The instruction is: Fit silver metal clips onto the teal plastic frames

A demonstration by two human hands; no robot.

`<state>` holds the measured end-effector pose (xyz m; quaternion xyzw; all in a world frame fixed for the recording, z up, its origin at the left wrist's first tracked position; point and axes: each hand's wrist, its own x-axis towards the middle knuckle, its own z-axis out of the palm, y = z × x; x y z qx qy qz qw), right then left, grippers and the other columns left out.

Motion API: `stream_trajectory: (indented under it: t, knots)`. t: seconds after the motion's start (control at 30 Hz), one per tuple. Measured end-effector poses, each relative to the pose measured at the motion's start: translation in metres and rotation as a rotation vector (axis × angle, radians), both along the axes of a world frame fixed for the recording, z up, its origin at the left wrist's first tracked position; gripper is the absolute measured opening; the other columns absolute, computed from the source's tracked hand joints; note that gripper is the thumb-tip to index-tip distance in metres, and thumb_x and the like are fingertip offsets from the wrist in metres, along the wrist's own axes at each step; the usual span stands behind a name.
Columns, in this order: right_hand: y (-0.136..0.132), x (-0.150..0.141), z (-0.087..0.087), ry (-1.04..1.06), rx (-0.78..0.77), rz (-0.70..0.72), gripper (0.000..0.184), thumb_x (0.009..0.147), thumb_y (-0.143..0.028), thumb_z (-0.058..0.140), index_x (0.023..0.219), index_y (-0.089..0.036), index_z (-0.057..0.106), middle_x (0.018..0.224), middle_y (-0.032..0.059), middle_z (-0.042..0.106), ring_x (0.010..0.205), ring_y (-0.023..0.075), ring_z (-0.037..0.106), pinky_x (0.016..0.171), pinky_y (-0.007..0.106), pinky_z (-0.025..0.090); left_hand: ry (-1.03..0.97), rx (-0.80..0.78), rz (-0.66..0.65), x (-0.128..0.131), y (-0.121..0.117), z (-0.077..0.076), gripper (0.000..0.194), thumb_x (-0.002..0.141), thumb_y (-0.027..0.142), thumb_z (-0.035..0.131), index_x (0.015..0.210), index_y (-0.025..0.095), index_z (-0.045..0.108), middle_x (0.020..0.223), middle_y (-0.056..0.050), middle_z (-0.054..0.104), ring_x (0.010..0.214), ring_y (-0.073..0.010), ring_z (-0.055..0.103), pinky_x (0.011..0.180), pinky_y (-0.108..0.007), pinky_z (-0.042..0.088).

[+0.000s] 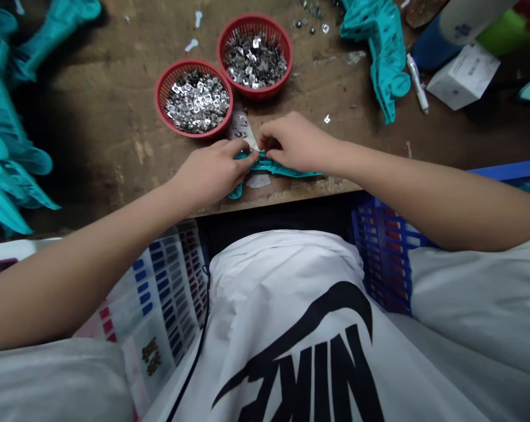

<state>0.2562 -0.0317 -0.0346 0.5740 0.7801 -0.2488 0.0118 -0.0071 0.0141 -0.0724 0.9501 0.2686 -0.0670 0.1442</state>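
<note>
My shirt [282, 305] is white with black lettering and a black swoosh. Red baskets [255, 92] hold silvery clips [199, 102] on my brown, pale-scuffed counter [115, 117]. The moulded parts [386, 53] are turquoise; the crate [381, 258] at my right is deep blue.

1 long, narrow, glossy teal plastic part with a ribbed, uneven upper side [271, 164] lies roughly lengthwise along the near edge of the brown worn wooden tabletop [128, 140]. Its left portion is partly hidden, with a rounded end showing nearest the edge; its right portion narrows.
</note>
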Motion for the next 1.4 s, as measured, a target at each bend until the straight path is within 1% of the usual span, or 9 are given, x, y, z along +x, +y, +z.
stream_trajectory:
  t: [0.13, 0.27, 0.43, 0.6, 0.87, 1.0, 1.13, 1.3, 1.4]
  knots:
    - [-0.006, 0.002, 0.019, -0.112, -0.036, 0.020, 0.038, 0.116, -0.019, 0.068, 0.136, -0.026, 0.100, 0.131, 0.0148, 0.097, 0.125, 0.0391, 0.087, 0.106, 0.049, 0.060, 0.102, 0.030, -0.016, 0.006, -0.004, 0.007, 0.061, 0.128, 0.030, 0.051, 0.185, 0.025, 0.075, 0.175, -0.023, 0.076, 0.148, -0.0438, 0.079, 0.112, -0.054, 0.073]
    - [-0.012, -0.002, 0.031, -0.253, -0.092, 0.066, 0.046, 0.116, -0.015, 0.062, 0.142, -0.020, 0.099, 0.137, 0.0198, 0.097, 0.128, 0.0408, 0.090, 0.105, 0.048, 0.062, 0.154, 0.069, -0.033, 0.012, -0.005, 0.012, 0.063, 0.128, 0.029, 0.048, 0.186, 0.023, 0.073, 0.172, -0.024, 0.075, 0.146, -0.0447, 0.079, 0.108, -0.052, 0.072]
    - [-0.014, -0.004, 0.018, -0.266, -0.020, 0.092, 0.043, 0.116, -0.015, 0.060, 0.134, -0.020, 0.099, 0.127, 0.0203, 0.098, 0.121, 0.0420, 0.091, 0.102, 0.050, 0.066, 0.131, 0.005, -0.018, 0.015, 0.000, 0.011, 0.058, 0.127, 0.025, 0.050, 0.178, 0.023, 0.079, 0.171, -0.020, 0.075, 0.148, -0.0414, 0.075, 0.119, -0.050, 0.068]
    - [-0.014, -0.005, 0.000, -0.290, 0.047, 0.078, 0.040, 0.114, -0.012, 0.062, 0.128, -0.015, 0.099, 0.123, 0.0229, 0.096, 0.116, 0.0429, 0.091, 0.103, 0.051, 0.067, 0.218, 0.083, -0.083, 0.019, 0.003, 0.009, 0.059, 0.124, 0.025, 0.056, 0.178, 0.022, 0.079, 0.173, -0.022, 0.073, 0.145, -0.0435, 0.076, 0.111, -0.053, 0.068]
    - [-0.009, 0.017, 0.008, -0.177, 0.055, 0.072, 0.043, 0.111, -0.023, 0.065, 0.133, -0.016, 0.101, 0.128, 0.0214, 0.098, 0.118, 0.0385, 0.088, 0.102, 0.047, 0.060, 0.022, 0.081, -0.062, 0.012, 0.008, -0.005, 0.057, 0.126, 0.036, 0.051, 0.166, 0.020, 0.088, 0.159, -0.024, 0.084, 0.144, -0.0453, 0.082, 0.115, -0.056, 0.069]
    - [0.004, 0.036, 0.003, -0.234, 0.162, 0.052, 0.052, 0.109, -0.027, 0.058, 0.133, -0.013, 0.102, 0.128, 0.0225, 0.098, 0.118, 0.0363, 0.089, 0.096, 0.047, 0.056, -0.037, 0.087, -0.045, 0.008, 0.008, -0.013, 0.064, 0.125, 0.035, 0.053, 0.181, 0.020, 0.078, 0.160, -0.023, 0.084, 0.144, -0.0459, 0.081, 0.115, -0.056, 0.069]
    - [0.009, 0.036, 0.001, -0.371, 0.154, 0.017, 0.057, 0.111, -0.017, 0.056, 0.151, -0.009, 0.097, 0.147, 0.0282, 0.093, 0.128, 0.0405, 0.087, 0.095, 0.049, 0.057, -0.028, 0.086, -0.061, 0.007, 0.006, -0.015, 0.066, 0.126, 0.034, 0.050, 0.186, 0.024, 0.077, 0.165, -0.023, 0.083, 0.142, -0.0450, 0.080, 0.116, -0.056, 0.068]
    - [-0.005, 0.021, 0.015, -0.323, 0.106, 0.363, 0.056, 0.124, -0.024, 0.056, 0.169, -0.019, 0.089, 0.164, 0.0234, 0.086, 0.144, 0.0437, 0.082, 0.109, 0.053, 0.060, -0.036, 0.034, -0.028, 0.008, 0.007, -0.009, 0.059, 0.126, 0.039, 0.054, 0.176, 0.030, 0.085, 0.164, -0.020, 0.083, 0.145, -0.0447, 0.079, 0.117, -0.055, 0.067]
    - [-0.011, 0.016, 0.019, -0.288, 0.039, 0.463, 0.045, 0.127, -0.027, 0.059, 0.153, -0.019, 0.095, 0.154, 0.0199, 0.090, 0.141, 0.0419, 0.081, 0.115, 0.056, 0.059, -0.017, -0.003, 0.001, 0.009, 0.006, -0.005, 0.056, 0.127, 0.039, 0.054, 0.170, 0.032, 0.089, 0.164, -0.018, 0.083, 0.148, -0.0453, 0.079, 0.117, -0.054, 0.067]
